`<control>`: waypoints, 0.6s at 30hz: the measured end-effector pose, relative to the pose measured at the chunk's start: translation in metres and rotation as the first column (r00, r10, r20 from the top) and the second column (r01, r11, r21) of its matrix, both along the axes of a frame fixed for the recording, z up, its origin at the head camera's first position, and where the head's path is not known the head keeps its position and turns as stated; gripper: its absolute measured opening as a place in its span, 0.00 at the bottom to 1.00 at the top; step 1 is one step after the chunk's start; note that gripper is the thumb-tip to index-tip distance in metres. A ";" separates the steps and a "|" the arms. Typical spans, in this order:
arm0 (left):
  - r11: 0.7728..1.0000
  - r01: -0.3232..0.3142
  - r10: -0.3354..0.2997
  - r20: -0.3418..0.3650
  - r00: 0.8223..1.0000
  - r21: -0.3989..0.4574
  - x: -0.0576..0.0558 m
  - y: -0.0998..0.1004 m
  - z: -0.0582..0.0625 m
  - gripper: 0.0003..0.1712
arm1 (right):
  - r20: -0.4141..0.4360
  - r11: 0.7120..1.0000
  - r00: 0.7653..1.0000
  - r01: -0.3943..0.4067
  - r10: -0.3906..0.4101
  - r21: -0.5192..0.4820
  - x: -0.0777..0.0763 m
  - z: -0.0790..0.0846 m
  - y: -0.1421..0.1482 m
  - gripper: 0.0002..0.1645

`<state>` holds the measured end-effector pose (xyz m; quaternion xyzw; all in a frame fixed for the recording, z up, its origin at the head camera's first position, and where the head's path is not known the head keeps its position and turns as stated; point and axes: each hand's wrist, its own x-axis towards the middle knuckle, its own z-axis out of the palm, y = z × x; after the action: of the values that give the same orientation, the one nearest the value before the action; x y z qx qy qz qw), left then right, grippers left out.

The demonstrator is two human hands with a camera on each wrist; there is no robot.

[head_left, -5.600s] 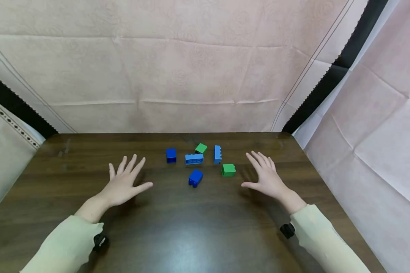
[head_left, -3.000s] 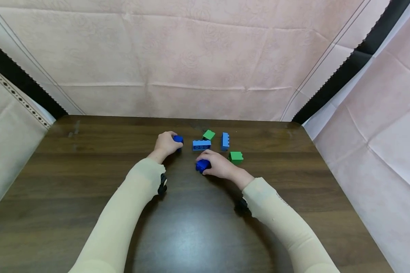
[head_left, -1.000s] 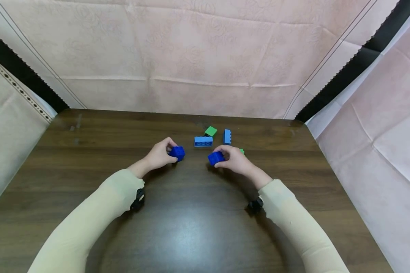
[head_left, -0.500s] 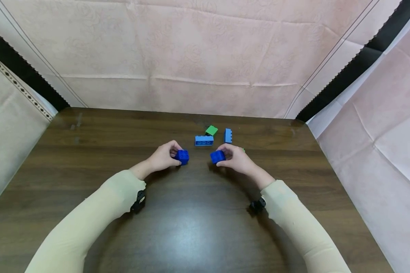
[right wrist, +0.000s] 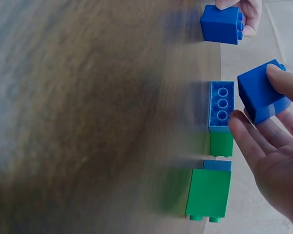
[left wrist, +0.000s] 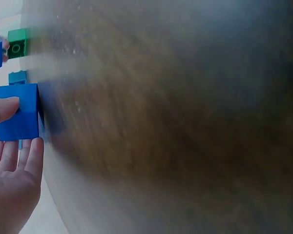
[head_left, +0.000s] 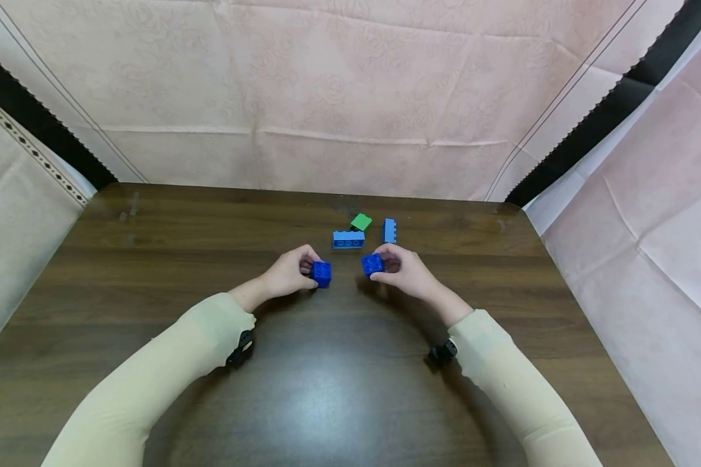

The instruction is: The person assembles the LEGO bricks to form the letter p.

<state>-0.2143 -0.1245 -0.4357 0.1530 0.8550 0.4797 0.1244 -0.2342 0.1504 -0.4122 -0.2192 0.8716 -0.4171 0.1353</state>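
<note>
The left hand [head_left: 286, 275] pinches one dark-blue, boxy plastic block [head_left: 322, 275] just left of the head view's centre, and the right hand [head_left: 409, 272] pinches a second dark-blue, boxy plastic block [head_left: 372, 264] just right of it. The two are apart across a narrow gap, the right-hand one slightly higher in the frame and tilted. Above that gap, a light-blue oblong plastic brick [head_left: 348, 240] lies lengthwise across the frame, nearer the right hand.

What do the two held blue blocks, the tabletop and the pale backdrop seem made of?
Left blue block and right blue block: likely hard plastic, smooth with a slight sheen; crisp edges, moulded studs. Tabletop: wood or wood-look laminate, semi-gloss; brown grain, bright reflection. Backdrop: probably fabric, matte; fold creases, though no weave shows.
</note>
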 end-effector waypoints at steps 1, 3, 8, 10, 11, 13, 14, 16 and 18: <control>1.000 0.004 -0.004 -0.001 1.000 0.001 0.000 0.001 0.000 0.22 | -0.002 1.000 1.000 0.002 -0.002 -0.003 0.000 0.000 0.000 0.23; 1.000 0.010 -0.010 0.002 1.000 0.005 0.001 0.004 0.000 0.22 | -0.004 1.000 1.000 0.009 -0.009 -0.004 0.001 0.001 0.000 0.23; 1.000 0.020 -0.020 0.001 1.000 0.006 0.003 0.009 0.003 0.22 | 0.000 1.000 1.000 0.019 -0.019 0.010 0.002 0.002 0.000 0.23; 1.000 0.017 -0.017 0.001 1.000 0.005 0.003 0.012 0.002 0.22 | 0.004 1.000 1.000 0.023 -0.023 0.013 0.002 0.002 0.000 0.23; 1.000 0.017 -0.017 0.001 1.000 0.000 0.004 0.013 0.002 0.22 | 0.006 1.000 1.000 0.025 -0.025 0.013 0.003 0.002 0.000 0.23; 1.000 0.016 -0.016 -0.004 1.000 -0.005 0.003 0.015 0.000 0.22 | 0.004 1.000 1.000 0.029 -0.029 0.004 0.003 0.001 -0.001 0.23; 1.000 0.013 -0.013 -0.003 1.000 -0.007 0.004 0.016 -0.001 0.22 | 0.002 1.000 1.000 0.031 -0.031 -0.001 0.003 0.001 -0.001 0.23; 1.000 0.017 -0.017 -0.006 1.000 -0.014 0.004 0.017 -0.002 0.22 | -0.003 0.999 0.999 0.032 -0.032 -0.018 0.003 0.001 -0.001 0.22; 0.999 0.027 -0.028 -0.013 1.000 -0.021 0.004 0.018 -0.003 0.23 | -0.009 0.999 0.999 0.032 -0.033 -0.037 0.003 0.001 -0.002 0.22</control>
<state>-0.2103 -0.1068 -0.4383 0.1666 0.8585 0.4681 0.1271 -0.2308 0.1489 -0.4113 -0.2094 0.8678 -0.4341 0.1205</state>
